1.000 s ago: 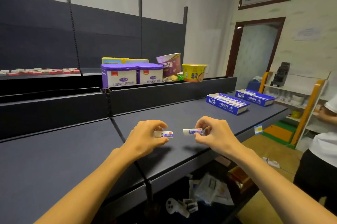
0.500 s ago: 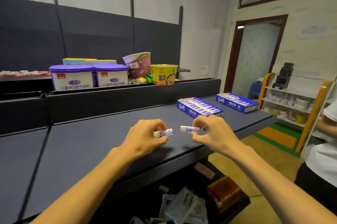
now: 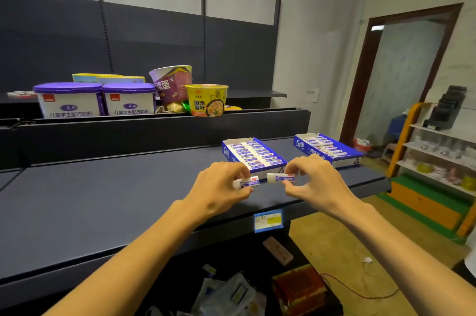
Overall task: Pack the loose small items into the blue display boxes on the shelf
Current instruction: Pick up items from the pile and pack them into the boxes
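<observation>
Two small white rectangular erasers in blue-and-red paper sleeves, one pinched in each hand. Left hand (image 3: 221,185) curled round the left eraser (image 3: 246,183), thumb below and fingertips above; right hand (image 3: 313,181) pinching the right eraser (image 3: 280,178) likewise. Both erasers long axis roughly left to right, bare white ends pointing left, nearly end to end with a small gap, held above the dark grey metal shelf (image 3: 128,199) near its front edge.

Straight ahead, just beyond the knuckles: the nearer blue cardboard display box (image 3: 253,156), long axis running away and rightward, rows inside looking almost full. Farther right, nearer the right hand: the second blue display box (image 3: 327,149), also partly filled. Probably a short forward reach, with each eraser kept crosswise to match the packed rows.
</observation>
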